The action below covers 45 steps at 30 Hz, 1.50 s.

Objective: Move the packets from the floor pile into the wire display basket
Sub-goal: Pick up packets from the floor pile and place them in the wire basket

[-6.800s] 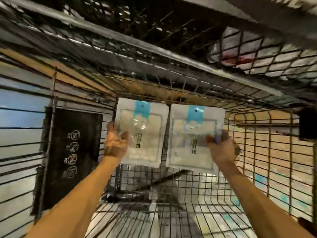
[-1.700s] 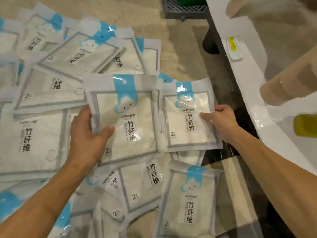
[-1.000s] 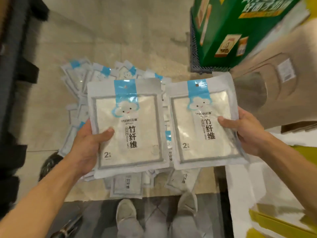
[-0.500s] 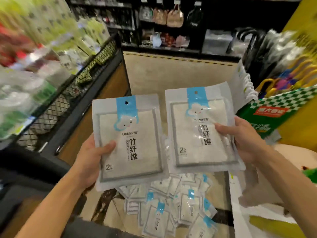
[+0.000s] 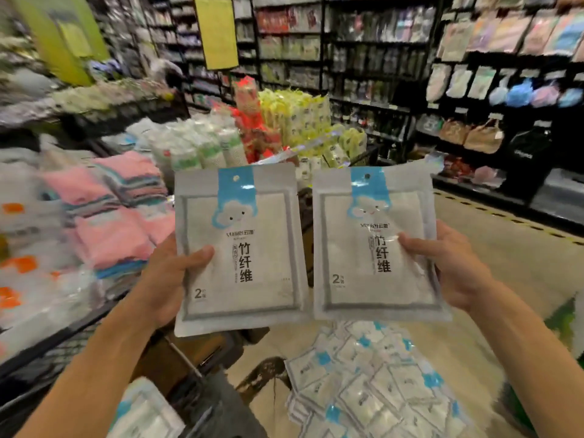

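I hold two flat white packets with a blue cloud label, upright and side by side at chest height. My left hand (image 5: pixel 167 279) grips the left packet (image 5: pixel 249 267) by its left edge, thumb across the front. My right hand (image 5: pixel 455 267) grips the right packet (image 5: pixel 363 273) by its right edge. On the floor below right lies the pile of several more packets (image 5: pixel 373 387). A wire basket edge (image 5: pixel 47 352) shows at lower left; more packets (image 5: pixel 142 412) lie at the bottom left.
A display bin of folded pink and striped cloths (image 5: pixel 110 216) stands at left. Stacked tissue packs (image 5: pixel 284 128) rise behind the packets. Dark store shelving (image 5: pixel 474 90) lines the right side, and a beige floor aisle (image 5: pixel 512 257) runs along it.
I picked up two packets from the floor pile, stood up, and raised my view from the floor to the store aisle. Both hands keep the same grip.
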Each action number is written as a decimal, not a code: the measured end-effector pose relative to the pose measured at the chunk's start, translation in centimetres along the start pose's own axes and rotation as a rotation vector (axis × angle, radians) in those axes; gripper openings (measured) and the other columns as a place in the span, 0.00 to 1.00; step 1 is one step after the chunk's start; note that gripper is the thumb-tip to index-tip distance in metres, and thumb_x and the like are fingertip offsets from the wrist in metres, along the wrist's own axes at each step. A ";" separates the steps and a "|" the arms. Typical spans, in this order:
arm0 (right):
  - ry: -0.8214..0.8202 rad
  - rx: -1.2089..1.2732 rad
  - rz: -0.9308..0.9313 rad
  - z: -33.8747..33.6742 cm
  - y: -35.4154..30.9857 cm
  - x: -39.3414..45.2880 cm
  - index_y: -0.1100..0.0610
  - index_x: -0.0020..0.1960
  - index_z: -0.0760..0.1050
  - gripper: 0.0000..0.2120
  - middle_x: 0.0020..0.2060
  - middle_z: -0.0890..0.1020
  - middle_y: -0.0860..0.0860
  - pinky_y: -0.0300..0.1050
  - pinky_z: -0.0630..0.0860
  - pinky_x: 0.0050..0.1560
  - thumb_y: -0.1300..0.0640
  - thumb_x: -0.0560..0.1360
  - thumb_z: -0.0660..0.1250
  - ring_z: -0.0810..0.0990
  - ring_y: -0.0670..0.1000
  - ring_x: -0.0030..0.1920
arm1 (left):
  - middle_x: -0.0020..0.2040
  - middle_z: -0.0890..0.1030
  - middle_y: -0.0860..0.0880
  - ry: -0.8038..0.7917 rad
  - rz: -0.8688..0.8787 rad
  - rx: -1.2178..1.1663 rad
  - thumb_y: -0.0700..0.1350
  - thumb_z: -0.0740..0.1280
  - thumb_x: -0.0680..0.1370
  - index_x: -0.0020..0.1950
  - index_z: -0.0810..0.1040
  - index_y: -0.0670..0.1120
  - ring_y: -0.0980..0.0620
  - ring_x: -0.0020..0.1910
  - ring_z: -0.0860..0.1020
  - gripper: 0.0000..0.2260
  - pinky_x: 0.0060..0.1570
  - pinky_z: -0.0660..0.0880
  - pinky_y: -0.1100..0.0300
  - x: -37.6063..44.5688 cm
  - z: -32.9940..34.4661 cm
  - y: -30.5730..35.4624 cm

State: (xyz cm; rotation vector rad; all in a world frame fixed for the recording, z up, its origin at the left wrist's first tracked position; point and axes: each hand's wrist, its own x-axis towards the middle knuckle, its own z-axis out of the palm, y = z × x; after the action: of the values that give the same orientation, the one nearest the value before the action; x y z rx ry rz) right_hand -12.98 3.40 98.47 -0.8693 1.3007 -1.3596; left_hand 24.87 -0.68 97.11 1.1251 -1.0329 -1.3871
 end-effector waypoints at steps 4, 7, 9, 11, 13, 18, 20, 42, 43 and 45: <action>-0.191 0.002 0.033 4.2 1.0 -0.8 0.58 0.57 0.78 0.11 0.45 0.88 0.56 0.49 0.85 0.36 0.69 0.78 0.67 0.88 0.54 0.40 | 0.55 0.86 0.42 0.217 0.014 -0.021 0.31 0.64 0.79 0.64 0.78 0.45 0.41 0.51 0.86 0.16 0.40 0.84 0.50 -7.1 -4.2 -0.2; -0.319 -0.032 0.048 7.6 2.1 -1.8 0.58 0.61 0.79 0.13 0.50 0.88 0.58 0.54 0.86 0.43 0.67 0.78 0.67 0.88 0.58 0.46 | 0.54 0.86 0.42 0.357 0.013 -0.031 0.32 0.64 0.80 0.64 0.77 0.45 0.43 0.49 0.86 0.15 0.38 0.84 0.51 -12.3 -7.3 -0.3; -0.396 -0.049 0.062 10.1 3.0 -2.5 0.59 0.64 0.79 0.15 0.51 0.87 0.59 0.54 0.86 0.43 0.67 0.78 0.67 0.88 0.59 0.47 | 0.53 0.87 0.43 0.441 0.017 -0.054 0.32 0.65 0.80 0.66 0.76 0.44 0.45 0.45 0.87 0.16 0.36 0.84 0.52 -15.7 -9.3 -0.2; -0.461 -0.063 0.072 12.9 4.1 -3.4 0.61 0.65 0.78 0.16 0.51 0.87 0.60 0.51 0.85 0.40 0.68 0.78 0.67 0.88 0.58 0.47 | 0.54 0.86 0.42 0.502 0.030 -0.085 0.32 0.65 0.79 0.68 0.75 0.43 0.45 0.46 0.87 0.18 0.38 0.85 0.50 -18.8 -11.5 -0.3; -0.527 -0.077 0.085 16.0 5.0 -4.8 0.60 0.64 0.78 0.15 0.51 0.88 0.59 0.50 0.85 0.40 0.67 0.78 0.67 0.88 0.59 0.47 | 0.55 0.86 0.42 0.552 0.040 -0.099 0.33 0.65 0.79 0.69 0.75 0.42 0.44 0.48 0.87 0.19 0.39 0.85 0.49 -21.8 -14.1 -0.3; -0.638 -0.096 0.124 23.8 7.9 -9.1 0.59 0.63 0.78 0.14 0.51 0.88 0.58 0.50 0.86 0.41 0.67 0.78 0.67 0.88 0.58 0.48 | 0.56 0.86 0.41 0.649 0.060 -0.138 0.36 0.69 0.73 0.66 0.76 0.44 0.42 0.49 0.86 0.21 0.38 0.84 0.49 -28.0 -21.6 -1.4; -0.670 -0.099 0.146 26.9 9.3 -10.9 0.60 0.64 0.77 0.15 0.52 0.87 0.59 0.51 0.86 0.42 0.67 0.78 0.68 0.88 0.59 0.49 | 0.57 0.85 0.41 0.672 0.050 -0.157 0.36 0.69 0.72 0.66 0.76 0.44 0.41 0.51 0.86 0.22 0.39 0.84 0.49 -30.4 -24.7 -2.0; -0.837 -0.357 0.407 44.7 26.3 -6.9 0.59 0.63 0.77 0.14 0.52 0.87 0.59 0.53 0.86 0.41 0.67 0.79 0.68 0.88 0.61 0.50 | 0.57 0.85 0.43 0.979 -0.300 -0.276 0.33 0.67 0.78 0.66 0.76 0.46 0.40 0.56 0.84 0.17 0.51 0.81 0.39 -30.5 -41.5 -14.9; -0.848 -0.367 0.423 45.5 27.3 -6.1 0.59 0.63 0.77 0.14 0.52 0.87 0.59 0.53 0.86 0.42 0.67 0.79 0.68 0.88 0.60 0.50 | 0.56 0.86 0.43 0.990 -0.306 -0.271 0.33 0.67 0.79 0.65 0.76 0.46 0.41 0.55 0.85 0.17 0.49 0.81 0.42 -29.9 -41.8 -15.5; -0.873 -0.396 0.456 47.1 29.1 -4.5 0.58 0.64 0.77 0.15 0.53 0.87 0.58 0.53 0.86 0.43 0.67 0.79 0.68 0.88 0.60 0.51 | 0.56 0.86 0.43 1.015 -0.311 -0.273 0.32 0.66 0.79 0.65 0.76 0.46 0.43 0.53 0.85 0.17 0.46 0.83 0.45 -28.6 -42.7 -17.0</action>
State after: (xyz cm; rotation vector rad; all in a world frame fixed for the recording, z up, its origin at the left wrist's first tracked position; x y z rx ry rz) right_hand 38.51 -0.64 78.03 -1.1613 0.9700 -0.2740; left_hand 64.47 28.88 75.10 1.5506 0.0576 -0.9151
